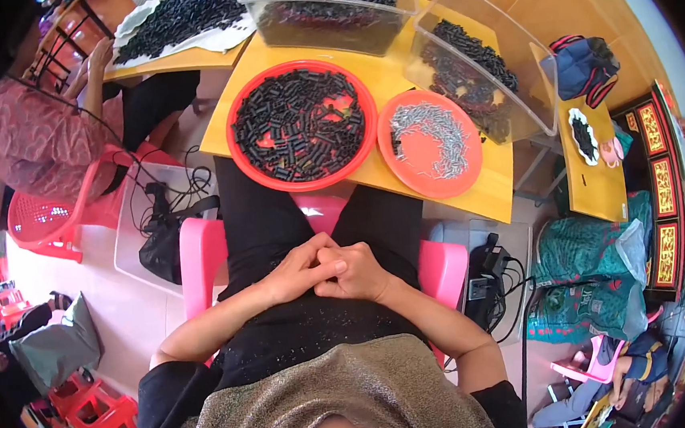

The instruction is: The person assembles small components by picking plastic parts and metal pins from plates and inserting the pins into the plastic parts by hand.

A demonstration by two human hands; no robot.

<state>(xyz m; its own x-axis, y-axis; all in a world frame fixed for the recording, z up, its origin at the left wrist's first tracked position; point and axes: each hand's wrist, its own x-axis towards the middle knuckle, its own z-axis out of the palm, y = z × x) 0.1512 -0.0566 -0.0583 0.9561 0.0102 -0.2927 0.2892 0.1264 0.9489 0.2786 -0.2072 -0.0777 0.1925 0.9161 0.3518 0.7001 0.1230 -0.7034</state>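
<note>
Red plastic formed the round, deep-rimmed basin (306,185) ahead of the fingers and slightly to their left; it held many short, black, tube-like pieces (297,149), loosely spread, with bare patches between. Ahead and to the right of the fingers, a shallow, round, orange-red plastic dish (412,152) carried thin, silver-coloured pieces (454,142). Both vessels rested on the flat, yellow table (493,204).

Hand status: the left hand (295,271) and the right hand (369,270) were clasped over the lap, fingers folded together and overlapping. No piece showed between them; the enclosed palms could not be inspected.

Progress status: handling appeared idle. Black and silver pieces lay in separate vessels, and the quantity in each suggested that much was left. Farther ahead of the fingers, two clear, rectangular plastic bins (329,40) contained further black pieces. Whether those were finished or unworked could not be determined.
</note>
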